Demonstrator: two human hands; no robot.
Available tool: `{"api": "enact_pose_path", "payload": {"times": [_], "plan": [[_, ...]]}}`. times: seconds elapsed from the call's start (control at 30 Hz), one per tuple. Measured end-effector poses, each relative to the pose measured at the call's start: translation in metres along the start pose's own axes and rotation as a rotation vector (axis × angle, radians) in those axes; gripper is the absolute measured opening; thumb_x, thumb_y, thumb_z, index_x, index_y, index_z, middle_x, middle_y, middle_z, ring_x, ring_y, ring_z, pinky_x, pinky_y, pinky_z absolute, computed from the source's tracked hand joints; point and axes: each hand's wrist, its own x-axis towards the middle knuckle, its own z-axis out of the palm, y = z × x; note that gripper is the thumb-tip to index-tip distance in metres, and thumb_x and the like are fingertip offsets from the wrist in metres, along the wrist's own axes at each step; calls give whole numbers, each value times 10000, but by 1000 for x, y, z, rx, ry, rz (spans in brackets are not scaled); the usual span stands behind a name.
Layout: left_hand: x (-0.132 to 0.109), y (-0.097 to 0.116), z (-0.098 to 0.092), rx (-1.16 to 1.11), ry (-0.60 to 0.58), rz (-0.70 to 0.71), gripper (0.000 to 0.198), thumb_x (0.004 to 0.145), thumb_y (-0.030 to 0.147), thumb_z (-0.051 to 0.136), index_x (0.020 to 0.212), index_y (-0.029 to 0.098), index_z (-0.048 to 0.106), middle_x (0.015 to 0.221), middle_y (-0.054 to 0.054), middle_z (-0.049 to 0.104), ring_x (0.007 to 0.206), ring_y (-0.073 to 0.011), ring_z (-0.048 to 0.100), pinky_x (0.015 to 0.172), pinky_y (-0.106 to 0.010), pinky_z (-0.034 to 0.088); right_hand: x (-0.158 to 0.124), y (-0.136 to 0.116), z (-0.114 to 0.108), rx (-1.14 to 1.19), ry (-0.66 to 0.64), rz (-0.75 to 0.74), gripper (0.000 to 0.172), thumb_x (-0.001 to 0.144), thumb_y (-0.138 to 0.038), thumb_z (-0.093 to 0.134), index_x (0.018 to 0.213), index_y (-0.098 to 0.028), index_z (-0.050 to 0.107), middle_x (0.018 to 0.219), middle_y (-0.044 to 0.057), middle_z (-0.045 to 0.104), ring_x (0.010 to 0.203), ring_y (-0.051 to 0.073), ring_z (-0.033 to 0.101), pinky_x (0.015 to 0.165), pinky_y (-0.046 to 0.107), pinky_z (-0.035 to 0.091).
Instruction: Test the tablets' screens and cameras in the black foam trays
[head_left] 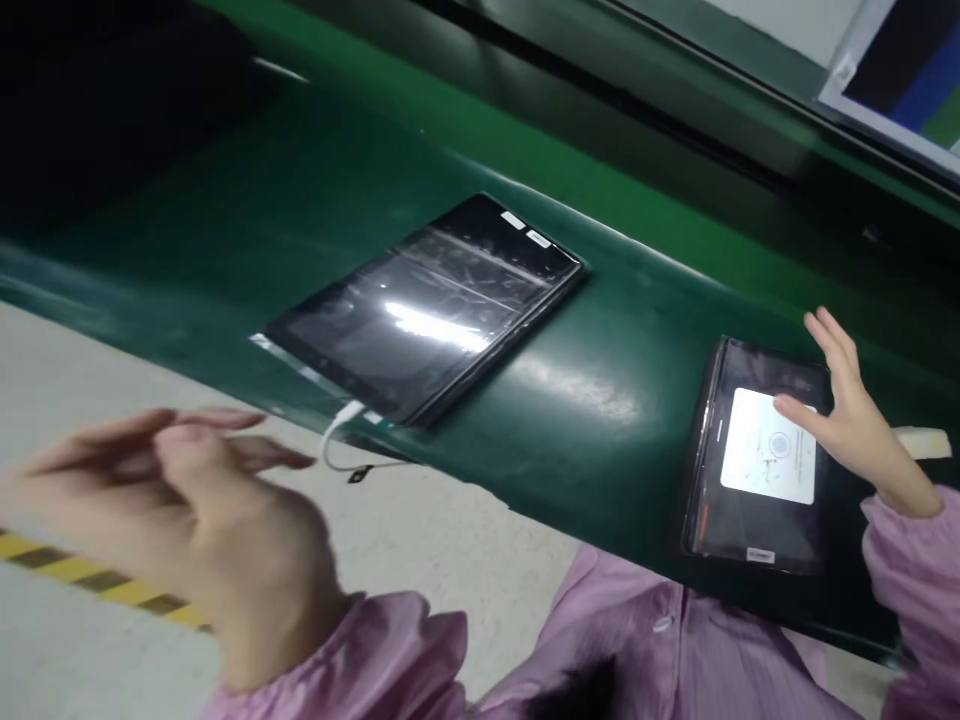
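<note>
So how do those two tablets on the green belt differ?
The left tablet has a dark screen that only reflects light, while the right tablet shows a lit white window. The left one has a white cable plugged in; the right one shows none. The right hand touches only the right tablet. Both lie flat on the green belt.

Your right hand [851,420] is spread open over the lit tablet [761,460], thumb touching its white on-screen window, fingers fanned above the tablet's far edge. That tablet lies on the green counter [600,400], close to its near rim. Well to the left of the lit tablet sits a dark tablet [431,310], screen off, glare across the glass, two small white labels at its far corner. A white cable [341,430] plugs into the dark tablet's near edge and droops off the counter. Your left hand [195,520] hangs blurred and open, off the counter, well left of the lit tablet, holding nothing. Pink sleeves [390,650] frame the bottom.
</note>
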Motion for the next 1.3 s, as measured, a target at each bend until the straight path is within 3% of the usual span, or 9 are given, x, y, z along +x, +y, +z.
{"api": "enact_pose_path", "payload": {"times": [0.07,0.23,0.3,0.4,0.5,0.6,0.8,0.97,1.3], "plan": [[-13,23,30,-118,-50,49,223,896,387,613,961,282,426,875,45,589,571,-127,447,563,-328,387,-29,21,3,-7,43,94,1021,878,-795,695,1698,-430,210,1822,69,68,1672,416,154,1297,741,280],[-43,93,129,-107,-748,210,300,987,444,538,1191,237,465,1132,-75,664,738,-162,578,678,-330,480,-38,35,34,-85,90,38,1135,829,-752,757,1708,-367,151,1811,135,94,1675,464,66,1283,828,113],[-47,119,166,-10,-929,316,314,1032,446,480,1230,203,505,1221,-97,669,809,-181,617,791,-353,511,-32,30,46,-135,129,-12,1147,828,-694,784,1708,-342,137,1805,153,116,1674,470,65,1277,836,46],[-48,141,212,63,-1007,380,293,1069,373,450,1233,167,579,1235,-101,693,940,-218,669,933,-373,509,-31,25,53,-163,176,-37,1118,849,-646,782,1704,-326,136,1798,170,137,1670,478,73,1263,849,32],[-47,135,242,107,-1032,370,295,1085,308,427,1162,144,660,1198,-115,730,1075,-260,685,982,-373,496,-38,25,43,-94,239,-37,975,925,-653,706,1691,-326,197,1785,166,180,1666,453,126,1270,815,168],[-45,115,254,122,-1113,409,347,1080,281,417,1064,145,735,1125,-98,759,1026,-238,691,958,-345,487,-48,26,27,-43,308,-58,688,1022,-578,598,1618,-312,378,1751,151,261,1639,413,238,1270,741,288],[-34,100,252,80,-1198,435,350,1078,309,461,1028,157,772,970,-52,758,869,-190,661,893,-310,473,-57,21,16,-114,275,-207,281,1033,-416,581,1262,-298,694,1669,71,429,1624,432,267,1300,718,254],[-24,98,252,-1,-1301,452,297,1062,328,515,1014,164,758,1019,-53,752,917,-196,670,922,-309,478,-64,26,23,-176,204,-445,195,983,-400,626,1127,-385,757,1584,-56,553,1511,357,448,1263,594,355],[-23,102,251,3,-1305,479,298,1054,320,521,967,145,746,835,-36,678,779,-179,596,831,-301,423,-65,33,27,-193,146,-602,168,978,-354,616,1077,-367,751,1462,-22,667,1386,283,566,1189,512,424]]}}
